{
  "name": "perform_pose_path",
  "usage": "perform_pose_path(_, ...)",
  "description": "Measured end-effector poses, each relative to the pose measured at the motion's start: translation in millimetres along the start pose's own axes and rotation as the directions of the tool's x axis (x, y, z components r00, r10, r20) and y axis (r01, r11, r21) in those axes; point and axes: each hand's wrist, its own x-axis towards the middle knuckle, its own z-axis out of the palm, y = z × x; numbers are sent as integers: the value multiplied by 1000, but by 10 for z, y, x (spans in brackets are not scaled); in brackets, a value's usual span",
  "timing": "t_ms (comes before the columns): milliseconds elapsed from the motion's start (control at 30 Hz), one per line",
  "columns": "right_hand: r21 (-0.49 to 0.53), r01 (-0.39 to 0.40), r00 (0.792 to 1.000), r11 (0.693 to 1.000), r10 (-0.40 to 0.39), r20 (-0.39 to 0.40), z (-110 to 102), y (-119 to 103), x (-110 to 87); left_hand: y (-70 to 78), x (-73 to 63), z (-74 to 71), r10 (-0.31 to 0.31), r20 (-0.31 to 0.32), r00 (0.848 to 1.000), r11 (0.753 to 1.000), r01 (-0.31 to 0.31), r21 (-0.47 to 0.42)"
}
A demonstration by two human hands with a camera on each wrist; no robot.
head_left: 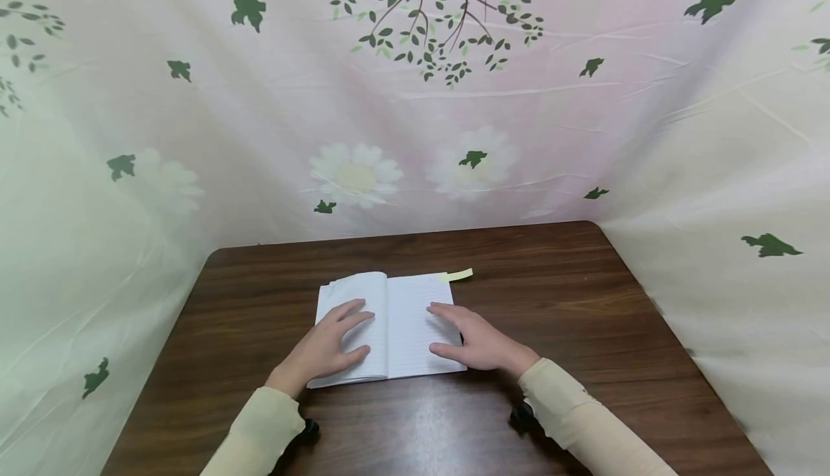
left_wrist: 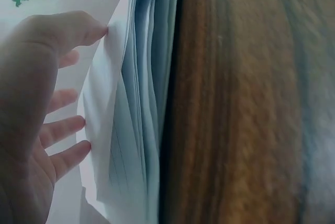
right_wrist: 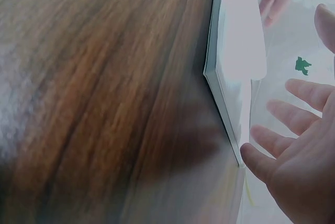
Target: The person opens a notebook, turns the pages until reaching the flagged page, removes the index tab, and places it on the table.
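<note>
An open notebook [head_left: 415,350] with white lined pages lies on the brown wooden table. Over its left page is my left hand [head_left: 327,346], fingers spread; in the left wrist view the thumb and fingertips of that hand [left_wrist: 39,98] appear at the page surface. Loose, slightly lifted page edges [left_wrist: 141,77] show there. My right hand [head_left: 480,339] extends over the right page with its fingers spread. The right wrist view shows this hand [right_wrist: 298,145] with relaxed fingers beside the notebook's edge [right_wrist: 224,103], holding nothing. A pale yellow strip [head_left: 460,274] sticks out at the notebook's top right corner.
The dark wood-grain table [head_left: 551,296] extends around the notebook on all sides. Behind and beside it hangs a pale cloth [head_left: 259,173] printed with leaves, flowers and green birds. A small black item [head_left: 521,417] sits under the right sleeve, another [head_left: 311,430] near the left cuff.
</note>
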Motion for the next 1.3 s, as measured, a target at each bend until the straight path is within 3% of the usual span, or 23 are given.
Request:
perform_pose_path(200,-8,2,1000,1000,-2,-5,7,7,10,-89,-108,6,-45,15,999,999,46,-26)
perform_pose_path(500,3,-2,1000,1000,2,0,17,15,20,-182,-218,82,-48,8,999,992,49,-118)
perform_pose_path(967,-18,-15,1000,1000,15,8,-16,34,24,-257,-265,172,-79,-19,997,974,74,-216)
perform_pose_path(1300,-80,0,999,997,-3,-46,-59,108,63,-284,-280,185,-64,-23,998,969,56,-241)
